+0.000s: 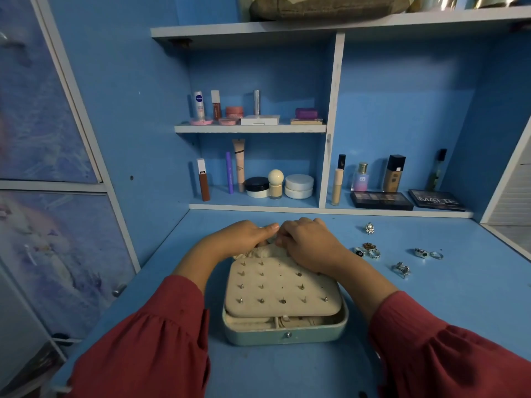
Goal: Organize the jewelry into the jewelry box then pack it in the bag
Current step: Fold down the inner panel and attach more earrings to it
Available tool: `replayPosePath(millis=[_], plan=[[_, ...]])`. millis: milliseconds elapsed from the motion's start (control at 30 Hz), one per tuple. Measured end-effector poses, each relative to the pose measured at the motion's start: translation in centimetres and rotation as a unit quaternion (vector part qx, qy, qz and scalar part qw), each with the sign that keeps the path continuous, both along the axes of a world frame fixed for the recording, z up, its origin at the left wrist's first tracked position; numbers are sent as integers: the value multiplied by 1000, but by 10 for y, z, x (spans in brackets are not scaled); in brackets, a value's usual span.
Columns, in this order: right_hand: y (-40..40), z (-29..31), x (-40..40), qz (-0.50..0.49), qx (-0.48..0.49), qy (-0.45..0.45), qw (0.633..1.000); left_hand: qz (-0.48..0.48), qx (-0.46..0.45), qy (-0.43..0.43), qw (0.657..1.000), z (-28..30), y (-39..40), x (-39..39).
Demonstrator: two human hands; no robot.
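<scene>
A pale green jewelry box (258, 337) lies open on the blue desk in front of me. A cream earring panel (281, 285) with several studs pushed through it lies folded down over the box's tray. At the panel's far edge my left hand (244, 235) and my right hand (310, 245) meet, fingers curled on the cream pocket or flap there; what they pinch is hidden. Several rings (370, 251) lie loose on the desk to the right of the box. No bag is in view.
Cosmetics fill the shelves behind: tubes, jars (298, 186), a perfume bottle (360, 178) and two eyeshadow palettes (382, 200) at the desk's back edge. A cabinet door (43, 110) stands at the left. Bare desk (459, 297) lies right of the box.
</scene>
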State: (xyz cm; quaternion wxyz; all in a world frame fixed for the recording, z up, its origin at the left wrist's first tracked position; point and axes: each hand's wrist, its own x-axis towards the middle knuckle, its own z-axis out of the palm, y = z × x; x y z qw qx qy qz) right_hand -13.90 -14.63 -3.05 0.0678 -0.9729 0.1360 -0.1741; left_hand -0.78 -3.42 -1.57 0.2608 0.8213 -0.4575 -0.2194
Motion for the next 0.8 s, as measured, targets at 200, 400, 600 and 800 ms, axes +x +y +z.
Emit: replayPosePath(millis=[200, 400, 600, 800], plan=[[-1, -1, 1, 0, 9, 4, 1000, 2, -55, 29, 998, -3, 1, 8], [-2, -1, 1, 1, 16, 4, 1000, 10, -107, 41, 993, -4, 0, 5], [-1, 0, 0, 0, 12, 3, 1000, -6, -67, 32, 997, -6, 0, 4], [-2, -2, 1, -1, 20, 4, 1000, -7, -72, 43, 996, -2, 1, 0]])
